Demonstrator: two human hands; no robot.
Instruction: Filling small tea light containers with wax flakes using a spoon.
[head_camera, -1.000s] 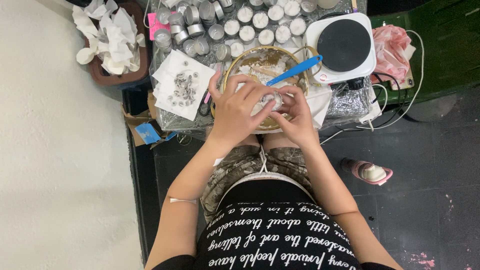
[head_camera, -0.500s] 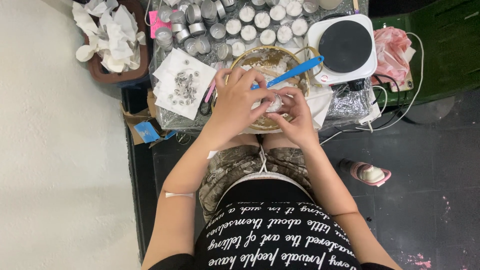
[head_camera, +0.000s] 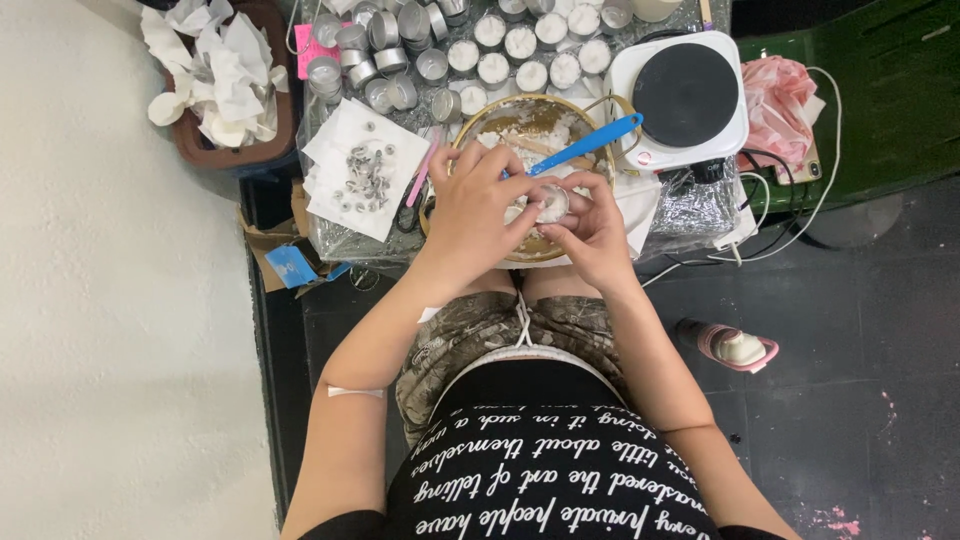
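Cup: small round tin cup (head_camera: 550, 205) over the gold-rimmed bowl (head_camera: 455, 140), near its front edge.
Fingers: left hand (head_camera: 478, 205) and right hand (head_camera: 590, 230) pinch it together.
Crowding: blue spatula (head_camera: 590, 143) just behind — hot plate (head_camera: 685, 95) right, paper with wick tabs (head_camera: 362, 170) left.

Shiny metal cups (head_camera: 478, 30), crumpled paper (head_camera: 215, 62)

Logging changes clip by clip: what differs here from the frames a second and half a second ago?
Very little. Both hands, left hand and right hand, stay closed around the small round tin cup over the gold-rimmed bowl, with only slight finger shifts. The blue spatula, hot plate, rows of tin cups and wick tabs on paper stayed put.
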